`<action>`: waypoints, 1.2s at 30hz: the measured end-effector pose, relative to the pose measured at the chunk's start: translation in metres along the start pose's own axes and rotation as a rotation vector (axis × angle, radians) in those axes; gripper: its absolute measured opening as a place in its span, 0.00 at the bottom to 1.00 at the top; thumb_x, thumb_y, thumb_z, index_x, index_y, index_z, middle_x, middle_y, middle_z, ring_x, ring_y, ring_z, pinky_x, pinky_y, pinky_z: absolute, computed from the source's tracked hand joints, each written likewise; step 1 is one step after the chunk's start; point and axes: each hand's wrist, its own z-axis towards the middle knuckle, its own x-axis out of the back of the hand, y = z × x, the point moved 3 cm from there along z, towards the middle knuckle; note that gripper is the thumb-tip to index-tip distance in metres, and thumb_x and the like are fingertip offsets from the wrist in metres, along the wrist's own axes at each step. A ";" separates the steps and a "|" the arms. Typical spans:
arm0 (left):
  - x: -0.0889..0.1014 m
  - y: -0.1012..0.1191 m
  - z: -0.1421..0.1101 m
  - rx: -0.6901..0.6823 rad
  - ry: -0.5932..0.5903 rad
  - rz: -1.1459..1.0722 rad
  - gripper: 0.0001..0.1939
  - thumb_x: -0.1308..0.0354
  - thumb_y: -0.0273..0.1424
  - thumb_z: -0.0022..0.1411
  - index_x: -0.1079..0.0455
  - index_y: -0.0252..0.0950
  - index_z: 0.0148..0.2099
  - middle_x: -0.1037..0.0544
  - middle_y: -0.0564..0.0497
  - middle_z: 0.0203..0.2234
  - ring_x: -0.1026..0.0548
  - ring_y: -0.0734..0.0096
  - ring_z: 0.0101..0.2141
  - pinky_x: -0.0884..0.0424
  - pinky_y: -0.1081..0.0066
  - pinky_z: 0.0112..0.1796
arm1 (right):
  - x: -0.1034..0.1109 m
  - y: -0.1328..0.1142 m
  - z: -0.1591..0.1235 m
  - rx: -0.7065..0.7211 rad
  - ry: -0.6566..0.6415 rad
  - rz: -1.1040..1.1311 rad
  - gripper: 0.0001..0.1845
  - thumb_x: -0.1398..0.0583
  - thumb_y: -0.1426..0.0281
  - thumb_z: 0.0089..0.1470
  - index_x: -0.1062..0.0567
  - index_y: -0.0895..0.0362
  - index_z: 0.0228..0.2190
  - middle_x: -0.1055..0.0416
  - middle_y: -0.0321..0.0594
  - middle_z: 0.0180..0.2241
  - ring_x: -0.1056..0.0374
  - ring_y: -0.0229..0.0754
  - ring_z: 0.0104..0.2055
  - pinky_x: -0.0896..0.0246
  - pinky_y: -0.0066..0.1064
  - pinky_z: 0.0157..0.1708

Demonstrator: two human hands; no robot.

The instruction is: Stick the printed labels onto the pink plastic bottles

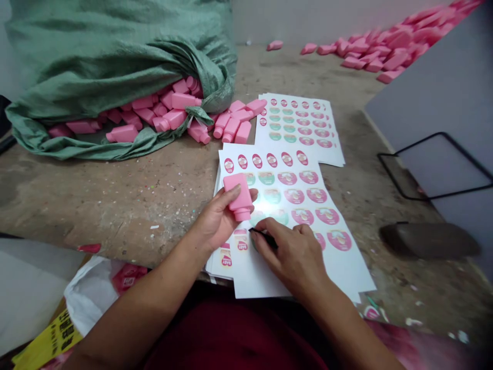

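Observation:
A small pink plastic bottle (pixel 238 194) is gripped in my left hand (pixel 217 218), its neck pointing down toward me. My right hand (pixel 296 249) is closed on a thin black pointed tool (pixel 270 240); its exact kind is hidden by the fingers. The tool's tip meets the top sticker sheet (pixel 265 277) near a small "BABY" label (pixel 241 240), just below the bottle's neck. Rows of pink and green oval stickers (pixel 301 216) cover this sheet, which lies on a stack of others.
A green sack (pixel 127 56) spills pink bottles (pixel 231 128) at the back left. Behind my sheets lies another sheet stack (pixel 298 123). A bottle heap (pixel 385 49) is at the far right. A black wire frame (pixel 419 198) and a dark stool seat (pixel 429 240) appear at right.

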 end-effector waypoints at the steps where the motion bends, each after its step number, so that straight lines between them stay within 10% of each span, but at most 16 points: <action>1: 0.000 0.000 0.000 0.005 0.002 -0.007 0.10 0.41 0.27 0.63 0.29 0.31 0.47 0.22 0.43 0.38 0.23 0.67 0.42 0.30 0.67 0.47 | -0.002 -0.001 0.001 0.017 -0.002 -0.009 0.13 0.46 0.64 0.61 0.25 0.55 0.30 0.26 0.35 0.21 0.47 0.37 0.19 0.55 0.33 0.31; 6: 0.001 -0.001 0.001 0.014 0.000 0.010 0.09 0.41 0.26 0.61 0.27 0.29 0.45 0.21 0.42 0.38 0.24 0.66 0.43 0.30 0.69 0.46 | -0.004 0.000 0.009 -0.078 -0.034 0.081 0.15 0.43 0.59 0.56 0.28 0.55 0.24 0.32 0.35 0.17 0.47 0.36 0.20 0.54 0.34 0.32; 13: -0.003 -0.002 -0.001 -0.067 -0.008 0.149 0.13 0.37 0.24 0.56 0.26 0.30 0.45 0.21 0.43 0.39 0.25 0.66 0.42 0.33 0.67 0.49 | 0.018 0.019 0.009 -0.456 -0.178 1.020 0.20 0.36 0.53 0.48 0.35 0.53 0.21 0.42 0.29 0.17 0.48 0.34 0.20 0.52 0.28 0.22; 24: -0.012 -0.018 -0.032 -0.044 -0.118 0.211 0.23 0.40 0.48 0.61 0.30 0.39 0.53 0.23 0.45 0.47 0.26 0.60 0.50 0.31 0.63 0.49 | 0.026 0.021 0.016 -0.442 -0.046 1.070 0.17 0.37 0.53 0.49 0.25 0.54 0.26 0.34 0.32 0.20 0.39 0.35 0.22 0.41 0.27 0.19; 36: -0.012 -0.022 -0.039 -0.048 -0.105 0.198 0.25 0.45 0.49 0.64 0.32 0.41 0.56 0.26 0.44 0.52 0.30 0.59 0.54 0.34 0.61 0.53 | 0.024 0.020 0.016 -0.458 -0.026 1.119 0.16 0.35 0.55 0.50 0.28 0.54 0.24 0.35 0.30 0.19 0.38 0.34 0.21 0.39 0.27 0.22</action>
